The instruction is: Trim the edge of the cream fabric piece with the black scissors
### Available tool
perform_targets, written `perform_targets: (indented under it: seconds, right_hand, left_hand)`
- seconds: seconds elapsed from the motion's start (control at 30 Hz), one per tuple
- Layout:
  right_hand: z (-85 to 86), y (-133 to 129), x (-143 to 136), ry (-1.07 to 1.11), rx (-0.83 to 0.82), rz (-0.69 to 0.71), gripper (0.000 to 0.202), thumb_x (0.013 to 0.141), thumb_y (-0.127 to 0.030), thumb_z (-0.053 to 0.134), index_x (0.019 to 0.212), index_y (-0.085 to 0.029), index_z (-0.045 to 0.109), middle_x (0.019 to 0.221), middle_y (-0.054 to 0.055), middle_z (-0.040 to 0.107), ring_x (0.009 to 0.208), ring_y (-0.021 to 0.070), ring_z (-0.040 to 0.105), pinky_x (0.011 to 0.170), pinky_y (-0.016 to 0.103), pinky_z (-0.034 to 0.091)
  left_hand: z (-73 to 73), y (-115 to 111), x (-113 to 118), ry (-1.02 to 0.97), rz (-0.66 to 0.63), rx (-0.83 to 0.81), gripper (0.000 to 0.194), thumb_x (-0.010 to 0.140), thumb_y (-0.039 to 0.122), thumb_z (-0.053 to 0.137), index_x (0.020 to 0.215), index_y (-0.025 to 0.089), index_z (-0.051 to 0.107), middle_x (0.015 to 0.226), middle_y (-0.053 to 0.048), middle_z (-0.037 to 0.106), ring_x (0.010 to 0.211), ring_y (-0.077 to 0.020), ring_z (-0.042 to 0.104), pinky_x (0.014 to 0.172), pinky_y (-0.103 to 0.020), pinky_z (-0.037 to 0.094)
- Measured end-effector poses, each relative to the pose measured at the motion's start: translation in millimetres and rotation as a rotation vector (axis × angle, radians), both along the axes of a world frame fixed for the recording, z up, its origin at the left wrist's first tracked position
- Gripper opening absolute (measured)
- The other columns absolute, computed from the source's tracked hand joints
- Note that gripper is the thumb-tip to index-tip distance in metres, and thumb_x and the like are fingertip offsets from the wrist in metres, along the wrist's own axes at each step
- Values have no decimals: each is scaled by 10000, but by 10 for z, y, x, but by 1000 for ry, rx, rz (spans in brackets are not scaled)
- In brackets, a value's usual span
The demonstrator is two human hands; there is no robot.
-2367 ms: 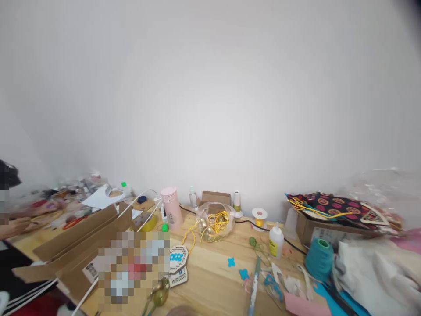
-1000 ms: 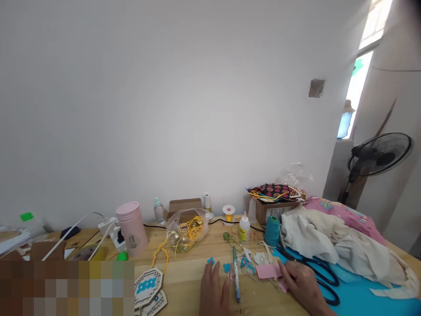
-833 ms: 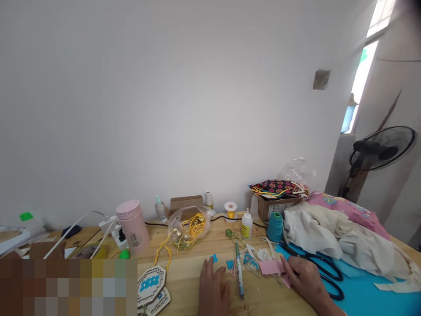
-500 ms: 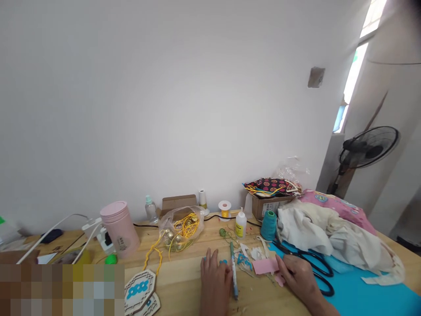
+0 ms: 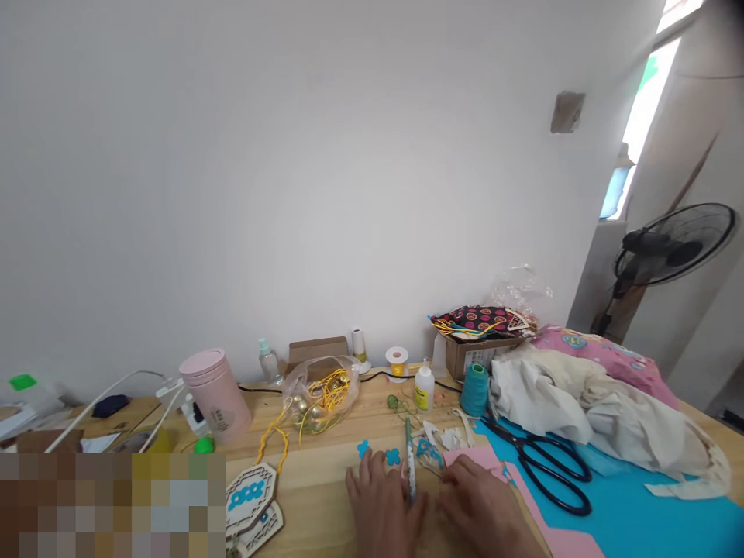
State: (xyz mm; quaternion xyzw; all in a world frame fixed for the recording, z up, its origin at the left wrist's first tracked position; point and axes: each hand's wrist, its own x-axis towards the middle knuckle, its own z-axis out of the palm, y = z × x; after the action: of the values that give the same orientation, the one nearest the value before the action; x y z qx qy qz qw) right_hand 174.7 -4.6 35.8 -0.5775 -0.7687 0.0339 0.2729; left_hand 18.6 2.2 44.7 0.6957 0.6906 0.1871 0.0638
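Note:
My left hand (image 5: 382, 500) lies low over the wooden table, its fingers apart and reaching forward. Just beyond its fingertips are small blue flower-shaped cutouts (image 5: 393, 456). A patterned pen (image 5: 410, 457) lies between my two hands, close to the left thumb. My right hand (image 5: 485, 504) rests over the table with bent fingers that look slightly apart; nothing can be seen in them. Pink paper (image 5: 477, 456) lies by its knuckles. Scraps of blue and white (image 5: 433, 446) sit beyond the right fingertips. Black-handled scissors (image 5: 549, 469) lie on the blue sheet (image 5: 651, 515) to the right.
Along the wall stand a glue bottle (image 5: 424, 389), a teal thread cone (image 5: 475, 391), a box (image 5: 465, 358) and a pink canister (image 5: 214, 395). A plastic bag (image 5: 319, 395) holds gold bells. White cloth (image 5: 552, 403) lies at right, octagonal wooden pendants (image 5: 251, 496) at left.
My right hand has moved left, towards my left hand, and let go of the pink paper. More pink paper shows beside the scissors. The camera view has shifted slightly.

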Motion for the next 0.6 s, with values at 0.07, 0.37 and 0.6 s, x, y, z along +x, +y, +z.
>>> perform_targets:
  seconds: [0.07,0.37,0.6]
  right_hand:
    - [-16,-17,-41,-19,-59,7,96,706,-141,549,714,-214,610,739,6,639,634,158,603,520,223,388]
    - [46,22,-107,-21,-104,6,268,748,-91,465,925,-198,636,1018,67,637,941,219,559,797,321,446]
    - [79,105,-370,-139,-185,389,463,757,-264,530,1211,-180,499,1276,70,488,1179,281,415,990,447,317]
  left_hand:
    - [43,17,35,-27,-3,-9,302,682,297,518,879,141,684,1159,-167,576,1186,-350,371,988,-531,129]
    - [21,192,-165,-289,-34,-48,278,717,260,451,697,151,706,1098,-163,608,1097,-297,462,966,-445,273]
    - [9,157,-547,-623,-43,-68,439,706,465,402,713,132,688,1156,-159,571,1067,-254,518,914,-347,395]
